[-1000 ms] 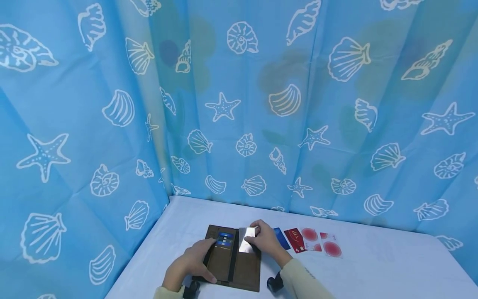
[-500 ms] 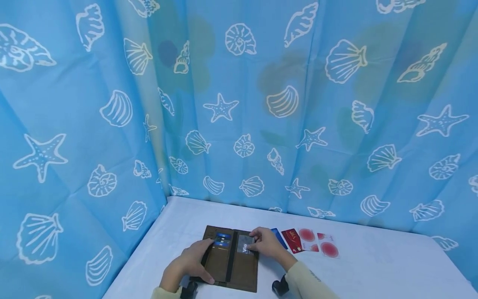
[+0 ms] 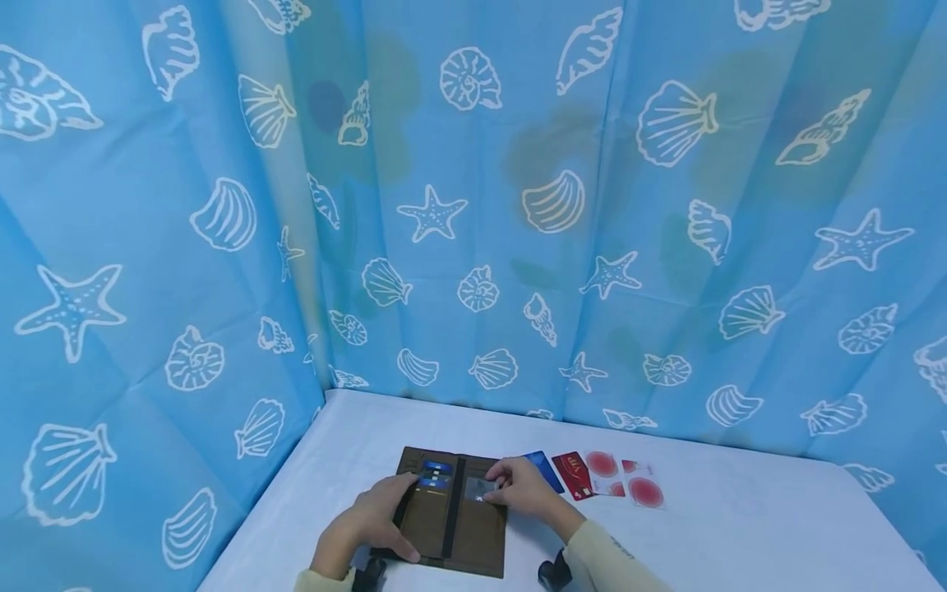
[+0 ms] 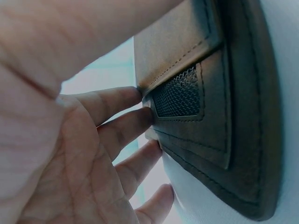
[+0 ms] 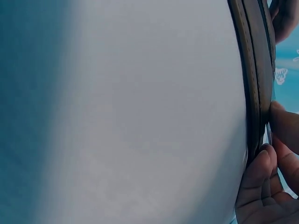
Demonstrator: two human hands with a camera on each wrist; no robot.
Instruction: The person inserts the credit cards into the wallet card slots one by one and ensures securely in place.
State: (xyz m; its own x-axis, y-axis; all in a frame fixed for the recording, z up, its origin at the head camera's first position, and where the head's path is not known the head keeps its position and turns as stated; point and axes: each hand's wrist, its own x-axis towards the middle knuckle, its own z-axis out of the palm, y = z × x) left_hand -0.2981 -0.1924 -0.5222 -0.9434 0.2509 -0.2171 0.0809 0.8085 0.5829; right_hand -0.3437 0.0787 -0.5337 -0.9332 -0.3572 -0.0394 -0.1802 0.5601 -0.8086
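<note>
Left hand [image 3: 372, 514] spread-fingered on the oblong brown leather wallet [image 3: 478, 546], right hand [image 3: 525, 487] pinching the rectangular grey plastic card [image 3: 477, 487], straight sliding seemed best.

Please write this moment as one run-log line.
left hand: touches open wallet; right hand: pinches card at wallet's right half; loose cards: on table, right of wallet

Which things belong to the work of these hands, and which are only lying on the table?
Belonging, it seems:
brown wallet, touched by left hand
grey card, held by right hand
slotted cards

Only lying by, perhaps for later:
blue card
red card
cards with red circles
</note>
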